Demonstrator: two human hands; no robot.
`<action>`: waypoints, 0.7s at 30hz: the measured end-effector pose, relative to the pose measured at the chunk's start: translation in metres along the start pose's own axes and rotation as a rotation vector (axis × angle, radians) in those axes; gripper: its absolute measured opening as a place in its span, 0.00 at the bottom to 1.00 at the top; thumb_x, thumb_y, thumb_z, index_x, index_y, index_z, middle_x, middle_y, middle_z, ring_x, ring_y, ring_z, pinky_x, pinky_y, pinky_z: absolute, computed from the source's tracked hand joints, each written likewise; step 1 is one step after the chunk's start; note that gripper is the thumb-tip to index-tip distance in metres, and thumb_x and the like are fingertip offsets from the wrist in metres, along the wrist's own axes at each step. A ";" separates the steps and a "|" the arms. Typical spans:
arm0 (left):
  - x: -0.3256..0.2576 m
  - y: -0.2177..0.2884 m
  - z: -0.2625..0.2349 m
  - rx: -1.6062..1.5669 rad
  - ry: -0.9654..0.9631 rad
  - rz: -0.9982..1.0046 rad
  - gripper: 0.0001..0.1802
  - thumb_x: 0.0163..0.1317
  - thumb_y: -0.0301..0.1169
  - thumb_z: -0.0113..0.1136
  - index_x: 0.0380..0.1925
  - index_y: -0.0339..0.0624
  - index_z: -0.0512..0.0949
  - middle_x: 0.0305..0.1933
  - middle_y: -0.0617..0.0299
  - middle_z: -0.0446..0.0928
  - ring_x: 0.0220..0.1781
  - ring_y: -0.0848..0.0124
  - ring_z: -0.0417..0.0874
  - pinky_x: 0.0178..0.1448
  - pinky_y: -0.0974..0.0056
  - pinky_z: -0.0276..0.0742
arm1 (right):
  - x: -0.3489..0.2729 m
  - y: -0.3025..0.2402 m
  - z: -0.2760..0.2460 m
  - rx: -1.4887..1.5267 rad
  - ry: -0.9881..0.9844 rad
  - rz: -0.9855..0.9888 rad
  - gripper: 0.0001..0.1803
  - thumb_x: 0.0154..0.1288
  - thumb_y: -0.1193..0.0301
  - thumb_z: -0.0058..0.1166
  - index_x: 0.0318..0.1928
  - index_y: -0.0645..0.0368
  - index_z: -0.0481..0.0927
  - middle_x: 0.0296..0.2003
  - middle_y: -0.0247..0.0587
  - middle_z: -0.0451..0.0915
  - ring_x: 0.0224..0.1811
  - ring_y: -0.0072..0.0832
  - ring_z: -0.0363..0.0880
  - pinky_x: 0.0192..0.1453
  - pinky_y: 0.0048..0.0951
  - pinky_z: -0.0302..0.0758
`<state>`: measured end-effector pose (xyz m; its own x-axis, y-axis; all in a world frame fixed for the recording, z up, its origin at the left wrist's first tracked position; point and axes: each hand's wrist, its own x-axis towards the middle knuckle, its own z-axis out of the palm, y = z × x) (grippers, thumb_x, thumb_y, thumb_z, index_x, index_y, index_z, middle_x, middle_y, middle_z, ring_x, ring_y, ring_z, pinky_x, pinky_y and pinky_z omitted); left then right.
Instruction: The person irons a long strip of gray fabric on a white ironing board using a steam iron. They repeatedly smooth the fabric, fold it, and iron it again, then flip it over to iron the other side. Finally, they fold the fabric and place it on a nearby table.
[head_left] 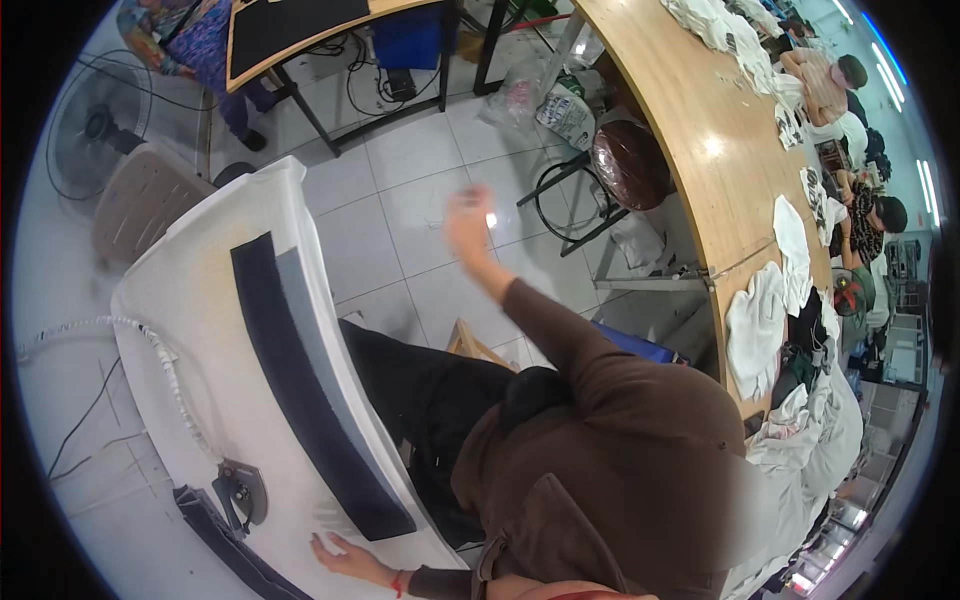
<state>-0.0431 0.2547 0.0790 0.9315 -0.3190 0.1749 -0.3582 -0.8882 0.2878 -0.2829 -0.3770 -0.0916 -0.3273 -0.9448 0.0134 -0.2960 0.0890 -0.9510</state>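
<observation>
Over the white-covered ironing table [180, 270], my left hand [350, 560] has its fingers stretched apart and holds nothing. It is just beside the lower end of a long dark navy fabric strip [300, 390]. A grey-blue strip [322, 345] shows along that strip's right edge. My right hand [468, 225] is raised out to the side, away from the table, above the tiled floor. Motion blurs it, and a small dark patch shows at its fingers, too smeared to name. An iron [242, 494] with a white-wrapped hose rests near a pile of dark fabric pieces [235, 550].
A long wooden table [690, 130] on the right bears white garments [755, 325]. A round brown stool [630, 165] stands beside it. A plastic chair [150, 200] and a fan [95, 125] are at the upper left. Other people are around the room.
</observation>
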 end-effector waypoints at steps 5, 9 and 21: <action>0.101 -0.012 -0.027 0.090 0.144 0.311 0.26 0.85 0.37 0.69 0.71 0.27 0.83 0.73 0.35 0.84 0.77 0.41 0.84 0.85 0.43 0.75 | 0.197 0.173 -0.253 0.393 0.711 0.780 0.28 0.79 0.57 0.64 0.66 0.65 0.75 0.59 0.46 0.81 0.56 0.38 0.81 0.56 0.47 0.82; 0.133 -0.028 -0.037 -0.176 0.123 -0.123 0.27 0.90 0.39 0.62 0.78 0.32 0.79 0.80 0.46 0.82 0.80 0.52 0.81 0.87 0.52 0.70 | 0.225 0.254 -0.396 -0.439 -0.090 0.050 0.40 0.72 0.76 0.58 0.82 0.69 0.65 0.79 0.52 0.73 0.80 0.43 0.73 0.83 0.44 0.72; 0.022 -0.042 -0.097 -0.350 0.308 -0.497 0.32 0.92 0.47 0.58 0.81 0.33 0.77 0.83 0.48 0.80 0.84 0.58 0.78 0.89 0.57 0.67 | 0.251 0.225 -0.273 0.612 0.210 0.879 0.62 0.73 0.36 0.75 0.95 0.44 0.54 0.94 0.42 0.53 0.96 0.51 0.47 0.82 0.98 0.51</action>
<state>-0.0135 0.3176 0.1624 0.9487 0.2540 0.1885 0.0597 -0.7291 0.6818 -0.6770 -0.5082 -0.2181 -0.3703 -0.5500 -0.7486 0.5938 0.4796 -0.6461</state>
